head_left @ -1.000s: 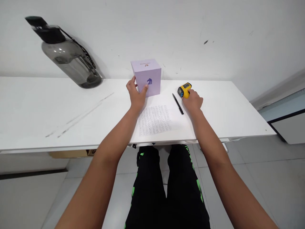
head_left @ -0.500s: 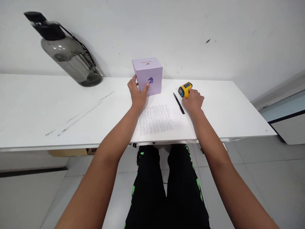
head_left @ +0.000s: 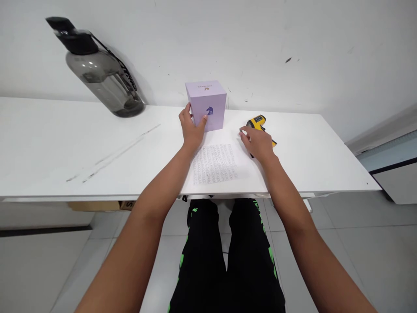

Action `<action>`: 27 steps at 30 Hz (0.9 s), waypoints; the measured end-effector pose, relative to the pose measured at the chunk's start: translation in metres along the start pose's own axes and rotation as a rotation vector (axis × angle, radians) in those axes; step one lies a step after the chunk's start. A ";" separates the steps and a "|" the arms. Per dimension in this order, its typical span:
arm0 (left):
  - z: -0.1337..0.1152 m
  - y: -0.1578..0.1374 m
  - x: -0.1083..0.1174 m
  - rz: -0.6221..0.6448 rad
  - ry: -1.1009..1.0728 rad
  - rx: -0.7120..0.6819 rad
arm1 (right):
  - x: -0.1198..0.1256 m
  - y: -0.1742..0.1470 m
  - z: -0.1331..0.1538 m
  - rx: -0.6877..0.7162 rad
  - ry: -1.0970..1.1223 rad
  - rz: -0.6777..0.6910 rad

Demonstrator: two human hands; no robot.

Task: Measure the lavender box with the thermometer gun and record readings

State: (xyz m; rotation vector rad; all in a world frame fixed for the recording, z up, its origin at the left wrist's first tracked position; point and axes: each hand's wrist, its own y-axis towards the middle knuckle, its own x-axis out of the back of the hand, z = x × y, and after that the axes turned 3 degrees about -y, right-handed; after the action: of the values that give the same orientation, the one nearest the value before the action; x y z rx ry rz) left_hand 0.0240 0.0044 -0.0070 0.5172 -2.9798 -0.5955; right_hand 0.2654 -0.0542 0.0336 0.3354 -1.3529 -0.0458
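Observation:
My left hand (head_left: 193, 129) grips a lilac box (head_left: 213, 114), with the thumb on its front and the fingers around its left side. The box stands on the white table, with a dark blue horse-head mark on its front. My right hand (head_left: 259, 142) has thumb and fingers closed on a black pen (head_left: 252, 155); the hand hides most of the pen. Just behind that hand lies a yellow and black infrared thermometer (head_left: 256, 122), partly covered by it. A sheet of paper with rows of handwriting (head_left: 214, 164) lies between my forearms.
A grey see-through water bottle (head_left: 100, 80) with a black lid stands at the back left, near the wall. The white table (head_left: 97, 143) carries dark scuff marks on its left side. Below its front edge is a cardboard box (head_left: 94, 206).
My right hand has let go of the thermometer, which now lies on the table, and has moved left onto the pen. My left hand stays on the box. The view has shifted slightly.

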 end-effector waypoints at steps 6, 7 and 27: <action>-0.002 -0.001 0.002 0.049 0.154 -0.013 | 0.004 -0.004 0.004 -0.100 -0.047 0.224; -0.002 -0.001 0.002 0.052 0.168 -0.014 | 0.004 -0.004 0.004 -0.099 -0.043 0.260; -0.075 -0.058 -0.016 0.439 0.713 -0.223 | -0.014 0.000 0.000 0.011 0.157 -0.168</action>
State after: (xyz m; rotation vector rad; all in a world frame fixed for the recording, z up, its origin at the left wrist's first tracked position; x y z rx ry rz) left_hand 0.0666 -0.0675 0.0399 0.0249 -2.2101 -0.5403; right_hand 0.2624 -0.0513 0.0201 0.4522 -1.1679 -0.1493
